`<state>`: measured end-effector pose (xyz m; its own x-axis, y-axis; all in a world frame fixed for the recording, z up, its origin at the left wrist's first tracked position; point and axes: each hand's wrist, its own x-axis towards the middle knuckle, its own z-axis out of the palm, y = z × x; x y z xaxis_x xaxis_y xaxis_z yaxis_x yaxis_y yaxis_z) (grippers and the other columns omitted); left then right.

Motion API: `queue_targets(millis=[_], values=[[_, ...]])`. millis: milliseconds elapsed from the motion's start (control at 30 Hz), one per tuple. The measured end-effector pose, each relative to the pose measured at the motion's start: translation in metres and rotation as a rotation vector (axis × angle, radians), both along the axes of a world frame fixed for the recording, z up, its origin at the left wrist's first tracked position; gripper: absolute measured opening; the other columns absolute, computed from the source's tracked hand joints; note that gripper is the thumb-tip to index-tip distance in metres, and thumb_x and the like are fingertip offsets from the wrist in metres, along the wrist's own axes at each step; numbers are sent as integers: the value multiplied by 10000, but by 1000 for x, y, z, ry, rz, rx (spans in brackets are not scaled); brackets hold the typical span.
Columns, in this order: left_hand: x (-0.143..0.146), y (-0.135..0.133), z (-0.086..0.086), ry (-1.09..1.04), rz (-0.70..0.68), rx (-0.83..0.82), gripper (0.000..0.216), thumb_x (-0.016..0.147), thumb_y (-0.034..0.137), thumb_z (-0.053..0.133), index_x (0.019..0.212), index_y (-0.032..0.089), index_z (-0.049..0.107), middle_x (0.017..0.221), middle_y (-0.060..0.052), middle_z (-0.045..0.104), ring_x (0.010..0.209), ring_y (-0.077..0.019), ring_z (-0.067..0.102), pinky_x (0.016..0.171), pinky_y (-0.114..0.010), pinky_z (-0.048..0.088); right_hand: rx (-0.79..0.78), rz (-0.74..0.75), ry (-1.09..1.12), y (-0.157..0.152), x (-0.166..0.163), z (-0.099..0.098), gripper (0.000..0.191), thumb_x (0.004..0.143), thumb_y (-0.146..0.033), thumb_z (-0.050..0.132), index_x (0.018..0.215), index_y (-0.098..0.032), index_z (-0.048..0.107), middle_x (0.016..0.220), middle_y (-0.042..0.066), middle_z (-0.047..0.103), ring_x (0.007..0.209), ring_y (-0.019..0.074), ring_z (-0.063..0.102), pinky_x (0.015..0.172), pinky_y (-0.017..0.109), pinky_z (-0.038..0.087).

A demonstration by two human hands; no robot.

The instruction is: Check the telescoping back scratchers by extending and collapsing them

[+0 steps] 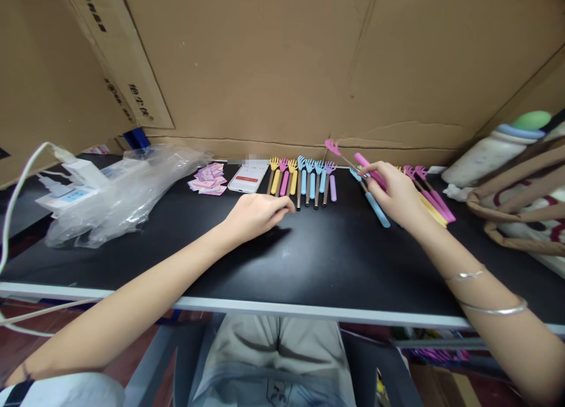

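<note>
My right hand (391, 189) grips a pink back scratcher (373, 174), its claw raised and pointing to the left above the table. Under that hand lies a blue back scratcher (377, 209). Beside it, partly covered by the hand and wrist, are yellow and pink back scratchers (435, 201). My left hand (260, 215) is closed with its fingers curled, low over the table, and nothing shows in it. Just beyond its fingertips is a row of back scratchers (304, 183) in yellow, pink, blue and purple, claws toward the cardboard wall.
A phone (246, 177) and several small pink printed cards (209, 179) lie left of the row. Farther left are clear plastic bags (119, 201) and a white charger with a cable (83, 171). A white bottle (489, 154) and brown-handled bag (507, 212) stand right. Cardboard (265, 59) walls the back.
</note>
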<state>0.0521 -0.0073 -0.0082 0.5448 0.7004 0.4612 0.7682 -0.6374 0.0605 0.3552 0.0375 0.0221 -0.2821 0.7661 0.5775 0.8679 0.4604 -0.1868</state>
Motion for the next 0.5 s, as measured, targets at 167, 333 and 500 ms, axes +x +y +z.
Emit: queue_targets(millis=[167, 333, 500], values=[[-2, 2, 0, -183, -145, 216, 185, 952, 192, 477, 961, 211, 660, 830, 15, 710, 790, -125, 613, 685, -212, 444, -57, 317, 118, -10, -18, -2, 149, 922, -260, 435, 999, -229, 558, 990, 75, 636, 907, 223, 606, 806, 353, 456], [1, -1, 9, -158, -174, 397, 206, 964, 208, 469, 949, 210, 675, 928, -21, 714, 953, -179, 561, 878, -306, 427, -62, 455, 2, -21, -35, -11, 187, 960, -246, 394, 1022, -225, 570, 943, 65, 588, 837, 188, 587, 785, 322, 458], [2, 0, 8, -47, -69, 271, 204, 964, 290, 488, 1055, 187, 639, 1022, -63, 695, 948, -202, 586, 838, -336, 399, 30, 425, -197, -33, -42, -13, 268, 995, -280, 340, 1059, -238, 597, 974, 57, 591, 687, 123, 566, 574, 221, 404]])
